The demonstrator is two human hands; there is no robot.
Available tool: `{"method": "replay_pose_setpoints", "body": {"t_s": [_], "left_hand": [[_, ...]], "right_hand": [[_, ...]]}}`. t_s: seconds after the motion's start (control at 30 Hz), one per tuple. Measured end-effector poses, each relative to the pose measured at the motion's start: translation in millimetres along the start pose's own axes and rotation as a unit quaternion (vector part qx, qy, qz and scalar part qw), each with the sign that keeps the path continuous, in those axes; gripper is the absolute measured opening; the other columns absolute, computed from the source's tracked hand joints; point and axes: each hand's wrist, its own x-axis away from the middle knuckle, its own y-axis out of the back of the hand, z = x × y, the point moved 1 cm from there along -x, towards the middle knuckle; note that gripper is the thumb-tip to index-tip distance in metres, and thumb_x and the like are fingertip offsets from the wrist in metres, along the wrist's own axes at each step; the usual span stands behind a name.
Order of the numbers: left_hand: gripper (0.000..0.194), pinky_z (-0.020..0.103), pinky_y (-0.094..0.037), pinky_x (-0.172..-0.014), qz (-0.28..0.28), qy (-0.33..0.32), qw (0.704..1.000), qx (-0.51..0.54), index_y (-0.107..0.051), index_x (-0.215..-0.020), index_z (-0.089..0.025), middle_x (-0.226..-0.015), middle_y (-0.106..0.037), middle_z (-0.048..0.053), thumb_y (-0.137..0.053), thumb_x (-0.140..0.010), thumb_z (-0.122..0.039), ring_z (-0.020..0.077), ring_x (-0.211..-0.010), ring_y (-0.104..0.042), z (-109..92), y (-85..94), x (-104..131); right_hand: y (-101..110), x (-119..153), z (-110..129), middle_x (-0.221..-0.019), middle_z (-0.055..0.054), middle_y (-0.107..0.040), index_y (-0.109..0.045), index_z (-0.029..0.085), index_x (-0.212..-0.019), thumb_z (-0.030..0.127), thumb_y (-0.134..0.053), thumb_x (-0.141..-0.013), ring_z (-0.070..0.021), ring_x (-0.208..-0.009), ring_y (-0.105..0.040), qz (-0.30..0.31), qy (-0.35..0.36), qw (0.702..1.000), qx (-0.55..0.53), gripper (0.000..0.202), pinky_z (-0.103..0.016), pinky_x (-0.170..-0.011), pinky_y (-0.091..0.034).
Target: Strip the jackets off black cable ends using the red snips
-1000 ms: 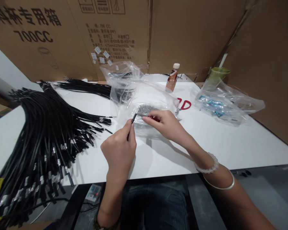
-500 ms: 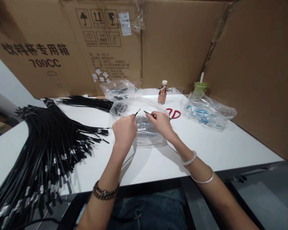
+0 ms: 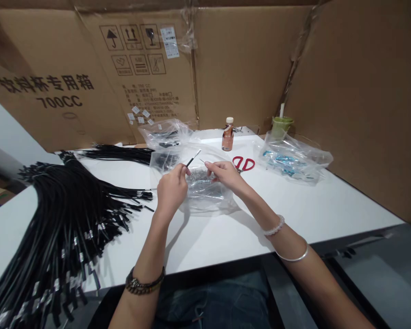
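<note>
My left hand (image 3: 171, 189) pinches a thin black cord (image 3: 192, 160) whose pale tip points up and right. My right hand (image 3: 226, 174) holds a tiny metal piece (image 3: 202, 161) between thumb and fingers, close to the cord's tip but apart from it. Both hands hover over a clear plastic bag (image 3: 205, 192) that holds a heap of small grey metal pieces (image 3: 198, 175) on the white table (image 3: 329, 201).
A large bundle of black cords (image 3: 65, 210) spreads over the table's left side. Red-handled scissors (image 3: 244, 163), a small bottle (image 3: 228, 135), a green cup (image 3: 281, 125) and a clear bag with blue items (image 3: 292, 157) sit to the right. Cardboard walls (image 3: 246, 68) enclose the back and right.
The view lifted and pulled back. Both hands rose off the bag. My right hand came out of the grey pieces with one of them and brought it near the cord's tip.
</note>
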Motion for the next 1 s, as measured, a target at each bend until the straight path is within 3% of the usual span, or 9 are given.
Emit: {"method": "replay_pose_setpoints", "body": {"t_s": [0.27,1.0], "left_hand": [[0.024,0.027,-0.028,-0.060,0.007,-0.024,0.999,0.046,-0.054,-0.077,-0.025,-0.057,-0.043,-0.002,-0.036,-0.093,-0.026,0.0178,-0.056,-0.043,2.9,-3.1,-0.7],[0.030,0.028,-0.032,-0.060,0.038,-0.038,0.995,0.084,-0.057,-0.073,-0.023,-0.056,-0.046,-0.003,-0.036,-0.092,-0.031,0.0173,-0.058,-0.047,3.5,-3.1,-2.3]], "right_hand": [[-2.3,2.5,2.9,-0.055,0.002,-0.048,-0.062,0.016,-0.061,0.073,-0.061,-0.069,-0.0125,-0.057,-0.049,0.013,0.003,0.999,-0.037,0.058,-0.025,-0.057,-0.047],[-1.3,2.3,-0.3,-0.059,0.000,-0.052,-0.057,0.017,-0.057,0.059,-0.061,-0.076,-0.0131,-0.060,-0.051,0.025,-0.007,1.000,-0.015,0.046,-0.023,-0.055,-0.047]]}}
